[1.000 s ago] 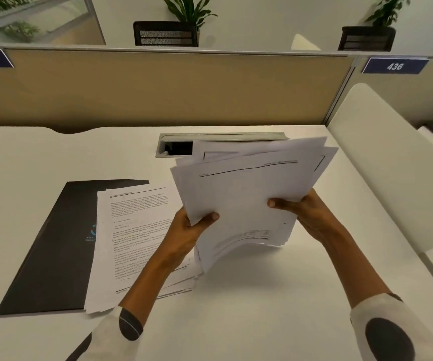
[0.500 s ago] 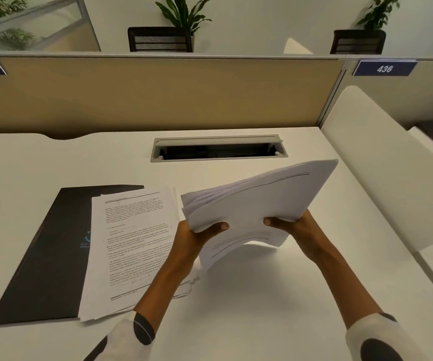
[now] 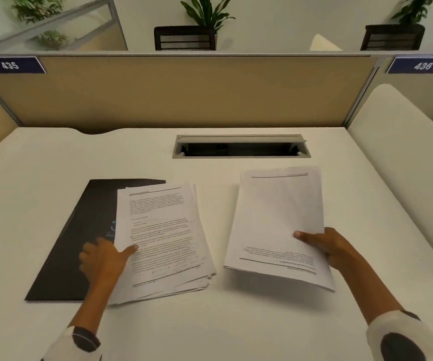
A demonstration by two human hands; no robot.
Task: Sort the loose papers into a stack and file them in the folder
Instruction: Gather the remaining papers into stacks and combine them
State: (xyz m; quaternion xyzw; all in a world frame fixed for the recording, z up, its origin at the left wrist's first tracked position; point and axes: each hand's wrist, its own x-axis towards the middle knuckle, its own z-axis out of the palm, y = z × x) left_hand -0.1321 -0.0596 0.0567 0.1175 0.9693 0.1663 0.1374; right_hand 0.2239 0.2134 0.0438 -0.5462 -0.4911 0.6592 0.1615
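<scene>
Bare desk [image 3: 218, 324] gap between two paper piles [image 3: 162, 238].

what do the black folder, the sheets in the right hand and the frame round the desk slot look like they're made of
Black folder: likely card or thin plastic; flat, matte, with a small blue print.
Sheets in the right hand: plain white office paper; thin, printed, the near edge lifted off the desk and casting a shadow.
Slot frame: looks like brushed grey metal, perhaps painted plastic; dull even sheen.
</scene>
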